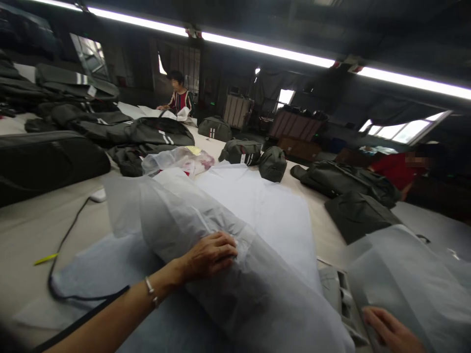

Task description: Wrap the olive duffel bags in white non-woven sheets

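Note:
A long, bulky item wrapped in a translucent plastic bag (206, 211) lies slantwise across the table before me. My left hand (211, 252) rests on top of it, fingers curled together on the wrinkled plastic. White sheets (272, 201) lie beneath and behind the wrapped item. At the lower right, my right hand (392, 331) has bent fingers closed together; what they hold, if anything, I cannot make out. Beside those fingers sits a grey-white object with slots (340, 294). Another translucent plastic sheet or bag (408, 284) spreads just beyond this hand.
Dark bags with white stripes (162, 132) crowd the far left, and more dark bags (349, 181) lie right. A black cord (66, 235) and a yellow pen-like item (46, 259) lie left. One person (182, 100) works at the back; another in red (392, 171) is right.

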A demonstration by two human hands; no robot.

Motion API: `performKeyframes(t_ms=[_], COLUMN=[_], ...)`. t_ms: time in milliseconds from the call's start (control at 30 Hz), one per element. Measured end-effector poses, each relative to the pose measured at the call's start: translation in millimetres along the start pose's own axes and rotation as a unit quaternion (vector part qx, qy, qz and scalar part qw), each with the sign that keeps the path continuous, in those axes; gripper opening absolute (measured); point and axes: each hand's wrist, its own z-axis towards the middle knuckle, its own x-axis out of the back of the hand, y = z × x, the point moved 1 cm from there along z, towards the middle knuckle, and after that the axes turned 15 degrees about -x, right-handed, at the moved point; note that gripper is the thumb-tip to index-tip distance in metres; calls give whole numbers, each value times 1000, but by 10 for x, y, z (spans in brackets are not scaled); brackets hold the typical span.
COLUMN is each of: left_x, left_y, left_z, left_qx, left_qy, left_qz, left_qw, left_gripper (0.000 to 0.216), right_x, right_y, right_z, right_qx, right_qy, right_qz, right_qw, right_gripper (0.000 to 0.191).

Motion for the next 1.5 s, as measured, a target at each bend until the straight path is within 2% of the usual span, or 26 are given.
performKeyframes(t_ms=[100,200,267,333,400,467,600,733,800,867,900,1000,1067,1133,1200,1300,1367,1433,1500], left_x=[0,-3,-15,-36,-61,-84,-107,-115,-121,-128,-132,-142,-140,-132,-120,-103,-95,-81,-43], left_y=[18,23,14,-2,-18,-29,-35,-46,-55,-63,-65,-63,-57,-54,-56,-53,-41,-25,-10], left_z=[14,17,10,-2,-12,-17,-14,-14,-17,-20,-21,-17,-12,-9,-8,-8,-2,13,31], left_qx=[-11,-8,-3,11,27,32,20,12,12,11,11,11,11,12,15,20,19,10,-7], left_qy=[13,16,16,16,17,18,21,12,12,14,14,8,5,0,-10,-30,-42,-54,-69], left_qz=[5,4,1,-5,-10,-6,6,18,22,24,27,44,53,58,60,64,74,88,100], left_qw=[1000,1000,1000,1000,999,999,1000,1000,1000,1000,999,999,999,998,998,997,996,995,993], left_gripper=[17,17,16,14,13,14,18,17,15,14,14,15,17,16,16,16,18,20,20], right_x=[-38,-392,-731,-1074,-1359,-1559,-1762,-1847,-1845,-1797,-1755,-1613,-1569,-1584,-1614,-1596,-1578,-1619,-1726], right_y=[-1174,-2167,-2597,-2860,-3021,-3131,-3272,-3341,-3365,-3381,-3383,-3339,-3244,-3108,-2968,-2827,-2769,-2704,-2617], right_z=[-521,-1258,-1633,-1816,-1833,-1773,-1735,-1762,-1674,-1498,-1388,-1064,-934,-891,-895,-934,-999,-1095,-1196], right_qx=[114,225,287,323,356,374,384,463,493,495,482,418,388,371,338,294,292,302,307], right_qy=[-147,-314,-375,-397,-379,-334,-265,-153,-125,-148,-164,-179,-224,-308,-342,-278,-261,-252,-231], right_qz=[-49,-111,-164,-237,-320,-401,-511,-569,-562,-542,-531,-465,-379,-300,-283,-273,-215,-167,-164], right_qw=[981,916,866,826,792,767,722,662,652,663,677,760,809,823,830,873,894,904,908], right_gripper=[37,33,25,17,11,5,4,30,45,53,54,60,72,83,91,95,89,81,74])
